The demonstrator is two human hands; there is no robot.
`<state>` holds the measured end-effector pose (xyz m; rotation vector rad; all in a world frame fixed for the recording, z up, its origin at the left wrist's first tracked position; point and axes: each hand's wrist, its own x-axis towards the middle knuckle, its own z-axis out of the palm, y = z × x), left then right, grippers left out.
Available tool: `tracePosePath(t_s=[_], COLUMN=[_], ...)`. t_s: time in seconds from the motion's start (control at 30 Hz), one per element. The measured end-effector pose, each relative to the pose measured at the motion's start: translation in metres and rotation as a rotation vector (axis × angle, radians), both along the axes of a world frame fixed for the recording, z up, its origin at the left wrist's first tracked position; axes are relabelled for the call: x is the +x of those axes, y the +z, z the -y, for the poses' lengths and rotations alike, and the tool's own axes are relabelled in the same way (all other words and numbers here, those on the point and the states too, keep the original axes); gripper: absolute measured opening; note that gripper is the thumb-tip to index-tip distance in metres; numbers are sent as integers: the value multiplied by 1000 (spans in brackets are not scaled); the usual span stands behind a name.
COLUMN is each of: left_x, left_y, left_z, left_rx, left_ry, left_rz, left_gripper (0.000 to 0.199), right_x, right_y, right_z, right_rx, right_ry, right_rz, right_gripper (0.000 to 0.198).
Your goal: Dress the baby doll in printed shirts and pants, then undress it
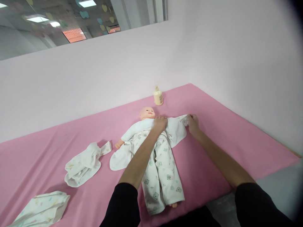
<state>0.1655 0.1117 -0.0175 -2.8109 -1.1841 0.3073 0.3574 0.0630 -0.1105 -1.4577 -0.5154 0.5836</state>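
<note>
A baby doll (143, 113) lies on its back on a pink-covered table. It wears a white baby shirt (175, 130), spread open at the sides, and white trousers (161, 170) printed with small bears. My left hand (160, 123) is closed at the doll's chest and shoulder, on the shirt by the neck; its fingertips are partly hidden. With fingers pinched together, my right hand (193, 125) holds the cuff end of the shirt's sleeve (182, 119), pulled out to the right. The doll's other hand (119, 144) shows at the opposite cuff, and one foot peeks from a trouser leg.
A pale yellow pump bottle (158, 97) stands behind the doll's head, near the white wall (94, 85). To the left on the pink cover (90, 132) lie a crumpled white baby garment (85, 160) and a folded printed one (42, 208). A wall also bounds the right side.
</note>
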Motion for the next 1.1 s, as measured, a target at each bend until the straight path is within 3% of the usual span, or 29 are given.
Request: tracePosePath(t_s=[0.23, 0.6, 0.8, 0.97, 1.1], left_x=[-11, -16, -16, -18, -17], left_y=[11, 17, 14, 11, 8], left_z=[4, 8, 9, 10, 10], left_rx=[27, 35, 42, 56, 60], left_ry=[12, 6, 14, 1, -4], left_rz=[20, 37, 53, 66, 68], left_gripper=[41, 36, 36, 37, 38], right_x=[11, 38, 13, -13, -22], right_y=[10, -1, 13, 22, 18], right_z=[3, 10, 20, 22, 21], right_rx=[-4, -175, -152, -320, -236], right_ry=[-69, -179, -77, 300, 391], right_rz=[67, 184, 400, 568, 483], right_gripper=[14, 15, 34, 41, 41])
